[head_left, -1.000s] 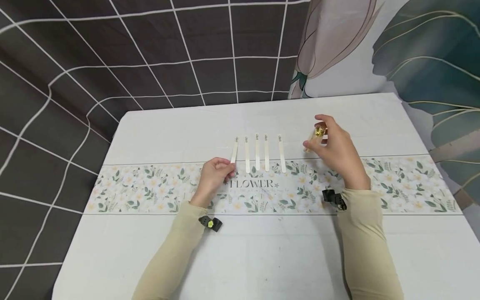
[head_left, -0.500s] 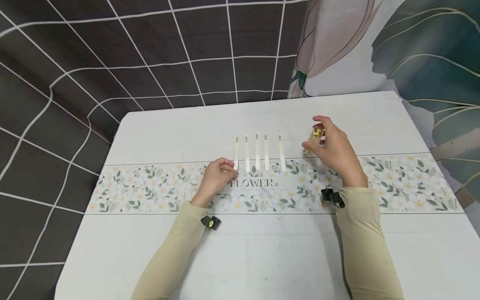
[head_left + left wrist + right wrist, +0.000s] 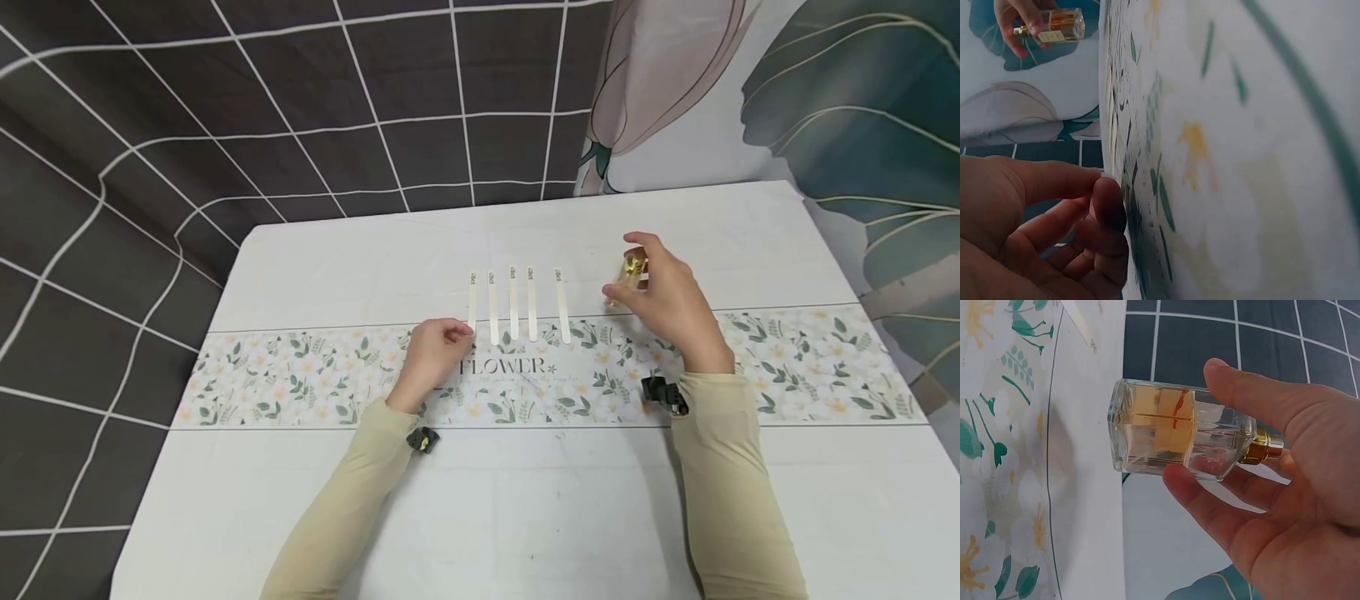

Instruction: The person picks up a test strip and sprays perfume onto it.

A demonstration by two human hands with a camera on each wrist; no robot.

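Note:
Five narrow white paper strips lie side by side on the table, small dark print at their far ends; the rightmost strip (image 3: 562, 308) sits a little apart. My left hand (image 3: 437, 354) is at the near end of the leftmost strip (image 3: 472, 298), thumb and forefinger together on it; in the left wrist view the left hand (image 3: 1054, 231) shows its fingertips meeting close to the tabletop. Above the table on the right, my right hand (image 3: 675, 304) holds a clear glass bottle (image 3: 1160, 428) with amber liquid and a gold neck (image 3: 1263, 447), between thumb and fingers.
The white table (image 3: 525, 500) has a floral printed band (image 3: 300, 375) with the word FLOWER across it. A dark cloth with a white grid (image 3: 300, 100) hangs behind and at the left, a flower-patterned curtain (image 3: 675, 83) at the back right.
The leftmost strip, tilted a second ago, now lies nearly parallel to the others. My left fingers have shifted slightly right and drawn together at its near end. The right hand has barely moved.

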